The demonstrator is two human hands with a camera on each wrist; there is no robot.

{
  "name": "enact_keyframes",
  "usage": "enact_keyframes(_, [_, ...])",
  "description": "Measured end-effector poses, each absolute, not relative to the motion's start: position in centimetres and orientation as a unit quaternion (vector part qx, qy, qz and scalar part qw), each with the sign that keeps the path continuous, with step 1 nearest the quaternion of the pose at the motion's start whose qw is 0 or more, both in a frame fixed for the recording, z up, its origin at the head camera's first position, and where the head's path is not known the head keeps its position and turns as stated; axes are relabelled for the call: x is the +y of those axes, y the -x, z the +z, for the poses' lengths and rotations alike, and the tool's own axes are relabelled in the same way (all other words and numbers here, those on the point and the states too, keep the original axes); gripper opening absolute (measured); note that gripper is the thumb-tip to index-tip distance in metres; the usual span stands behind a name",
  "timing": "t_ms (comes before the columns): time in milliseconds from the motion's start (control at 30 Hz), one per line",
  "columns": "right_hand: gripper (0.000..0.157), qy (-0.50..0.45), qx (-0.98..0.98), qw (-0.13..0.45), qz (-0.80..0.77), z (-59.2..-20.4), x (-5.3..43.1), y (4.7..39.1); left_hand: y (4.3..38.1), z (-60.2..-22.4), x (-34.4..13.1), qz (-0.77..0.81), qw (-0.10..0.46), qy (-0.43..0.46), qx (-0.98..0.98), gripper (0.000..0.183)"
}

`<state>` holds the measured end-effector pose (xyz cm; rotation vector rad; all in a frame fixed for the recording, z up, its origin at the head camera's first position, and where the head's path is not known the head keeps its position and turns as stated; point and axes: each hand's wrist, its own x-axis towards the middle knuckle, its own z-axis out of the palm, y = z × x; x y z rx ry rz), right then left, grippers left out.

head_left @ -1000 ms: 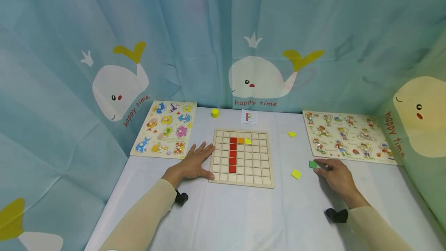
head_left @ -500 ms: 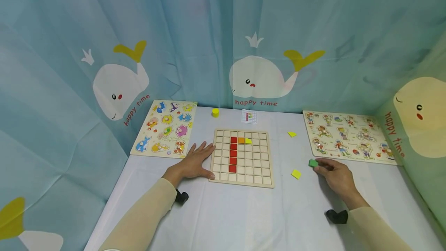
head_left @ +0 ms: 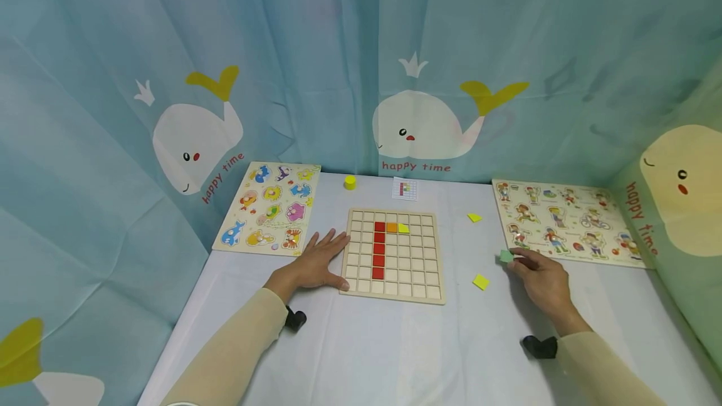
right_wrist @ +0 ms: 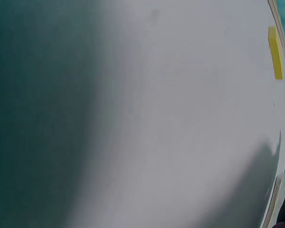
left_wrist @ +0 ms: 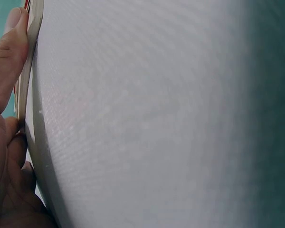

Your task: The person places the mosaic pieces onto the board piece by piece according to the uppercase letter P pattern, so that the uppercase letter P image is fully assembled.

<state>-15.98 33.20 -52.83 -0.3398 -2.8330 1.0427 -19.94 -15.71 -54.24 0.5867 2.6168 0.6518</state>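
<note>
My left hand (head_left: 312, 264) lies with fingers spread at the left edge of the wooden grid board (head_left: 417, 298), thumb at its lower left corner. In the left wrist view the thumb (left_wrist: 9, 57) rests along the board's edge. Several red tiles (head_left: 379, 248) form a column on the board. Beside the top red one sit an orange tile (head_left: 392, 228) and a yellow tile with a cut corner (head_left: 403, 229). My right hand (head_left: 543, 282) pinches a green tile (head_left: 506, 256) between thumb and fingers, right of the board. Only a dark sliver of that hand shows in the right wrist view.
Two yellow tiles lie between board and right hand: a near one (head_left: 481, 282) and a far one (head_left: 474, 217). A yellow cylinder (head_left: 350, 182) and a small printed grid card (head_left: 405, 188) stand behind. A sea-animal puzzle (head_left: 265, 205) lies left, a people puzzle (head_left: 555, 217) right.
My right hand has lifted slightly and shifted a little away from me, and the green tile in it has tilted and looks paler. My left hand stays on the board's edge.
</note>
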Motion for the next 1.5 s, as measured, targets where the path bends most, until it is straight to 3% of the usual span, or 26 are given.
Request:
enact_keyframes(667, [0.028, 0.042, -0.919, 0.126, 0.371, -51.3, 27.3, 18.0, 20.2, -54.6, -15.8, 0.223, 0.187, -0.214, 0.932, 0.119])
enact_keyframes(1100, [0.03, 0.015, -0.896, 0.122, 0.427, -51.1, 21.4, 19.0, 20.1, -54.7, -15.8, 0.227, 0.185, -0.215, 0.932, 0.118])
enact_keyframes(1500, [0.032, -0.023, -0.882, 0.083, 0.463, -50.8, 17.2, 19.3, 20.1, -54.6, -15.8, 0.232, 0.187, -0.211, 0.931, 0.118])
